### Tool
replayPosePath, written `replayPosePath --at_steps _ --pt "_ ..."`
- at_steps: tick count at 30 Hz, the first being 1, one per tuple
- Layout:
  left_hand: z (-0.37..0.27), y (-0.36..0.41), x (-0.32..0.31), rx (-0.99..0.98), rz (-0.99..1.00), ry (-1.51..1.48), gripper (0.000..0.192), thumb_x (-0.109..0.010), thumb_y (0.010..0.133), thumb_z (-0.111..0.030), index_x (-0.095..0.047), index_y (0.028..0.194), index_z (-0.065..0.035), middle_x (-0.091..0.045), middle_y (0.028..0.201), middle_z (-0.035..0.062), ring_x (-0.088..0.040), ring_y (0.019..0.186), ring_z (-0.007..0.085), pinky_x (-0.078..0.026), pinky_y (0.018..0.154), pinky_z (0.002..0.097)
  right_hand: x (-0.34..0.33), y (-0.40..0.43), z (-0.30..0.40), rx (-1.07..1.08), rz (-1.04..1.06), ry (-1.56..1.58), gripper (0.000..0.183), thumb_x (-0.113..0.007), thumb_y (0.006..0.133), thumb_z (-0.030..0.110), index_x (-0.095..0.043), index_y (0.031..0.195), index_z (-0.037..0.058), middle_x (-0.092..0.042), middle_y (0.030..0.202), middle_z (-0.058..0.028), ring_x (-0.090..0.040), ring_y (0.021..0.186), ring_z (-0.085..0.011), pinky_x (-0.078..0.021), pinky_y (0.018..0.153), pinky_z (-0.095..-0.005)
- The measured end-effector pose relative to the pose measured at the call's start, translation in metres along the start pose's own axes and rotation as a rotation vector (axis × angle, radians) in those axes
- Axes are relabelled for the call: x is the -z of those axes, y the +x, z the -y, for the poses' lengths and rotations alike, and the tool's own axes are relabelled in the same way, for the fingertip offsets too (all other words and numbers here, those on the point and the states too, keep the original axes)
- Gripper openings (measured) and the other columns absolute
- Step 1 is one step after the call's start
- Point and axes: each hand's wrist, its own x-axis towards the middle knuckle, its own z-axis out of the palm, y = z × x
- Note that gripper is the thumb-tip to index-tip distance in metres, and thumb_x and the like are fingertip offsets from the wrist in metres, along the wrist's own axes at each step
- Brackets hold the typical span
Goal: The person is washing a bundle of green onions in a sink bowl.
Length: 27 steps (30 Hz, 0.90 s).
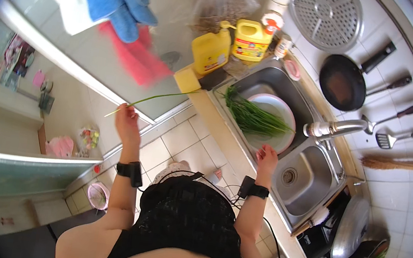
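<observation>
My left hand [127,122] is raised out to the left over the floor, its fingers pinching one long green chive-like stalk [155,97]. The stalk's pale end pokes out left of the fingers, and its thin green tip reaches right. My right hand [267,159], with fingers curled, hovers around the sink's front edge, close to a white basin with a pink rim [294,122]. Whether anything small sits in those fingers is hidden. A bunch of similar green stalks [252,113] lies across the basin, inside the larger bowl of the steel sink [296,84].
Yellow pump bottles [210,52] and a yellow sponge [187,80] stand at the sink's far corner. A faucet [333,128] arches over the divider beside the smaller bowl [306,190]. Pans and spatulas hang on the tiles, including a frying pan [341,84]. A wok lid [351,228] is by the stove.
</observation>
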Motion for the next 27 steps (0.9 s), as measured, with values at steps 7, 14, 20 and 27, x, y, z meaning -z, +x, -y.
replayPosePath --at_steps 7,14,20,27 --pt "-0.090 -0.023 0.241 -0.420 -0.649 0.245 0.017 -0.062 0.096 -0.027 -0.054 0.087 -0.0148 -0.056 0.080 -0.0021 -0.052 0.070 0.0084 -0.040 0.059 0.0256 0.008 -0.006 0.008 0.179 0.158 0.018 0.014 -0.058 0.097 0.020 -0.062 0.099 0.0062 -0.062 0.087 -0.0033 -0.055 0.069 -0.0140 -0.0459 0.059 -0.0263" --pt "-0.134 -0.096 0.480 -0.291 -1.174 0.347 0.016 -0.058 0.087 -0.011 -0.065 0.073 -0.0079 -0.062 0.072 -0.0009 -0.053 0.058 0.0077 -0.040 0.048 0.0222 -0.088 -0.061 -0.008 0.284 0.117 -0.062 0.034 -0.056 0.099 0.016 -0.057 0.130 0.0017 -0.064 0.110 -0.0083 -0.060 0.093 -0.0172 -0.0520 0.078 -0.0287" --pt "-0.179 -0.143 0.633 -0.194 -1.426 0.178 0.006 -0.060 0.093 -0.015 -0.059 0.092 -0.0092 -0.064 0.076 0.0011 -0.058 0.065 0.0098 -0.049 0.052 0.0269 -0.182 -0.169 -0.076 0.228 0.309 -0.117 0.041 -0.054 0.099 0.013 -0.051 0.138 0.0010 -0.059 0.129 -0.0126 -0.057 0.111 -0.0227 -0.0502 0.094 -0.0352" --pt "-0.220 -0.139 0.742 -0.154 -1.320 0.260 0.016 -0.062 0.091 -0.015 -0.063 0.082 -0.0024 -0.062 0.072 0.0059 -0.059 0.062 0.0153 -0.051 0.050 0.0280 -0.214 -0.212 -0.101 0.145 0.398 -0.185 0.039 -0.058 0.098 0.010 -0.053 0.135 0.0024 -0.060 0.127 -0.0102 -0.056 0.109 -0.0217 -0.0482 0.095 -0.0345"
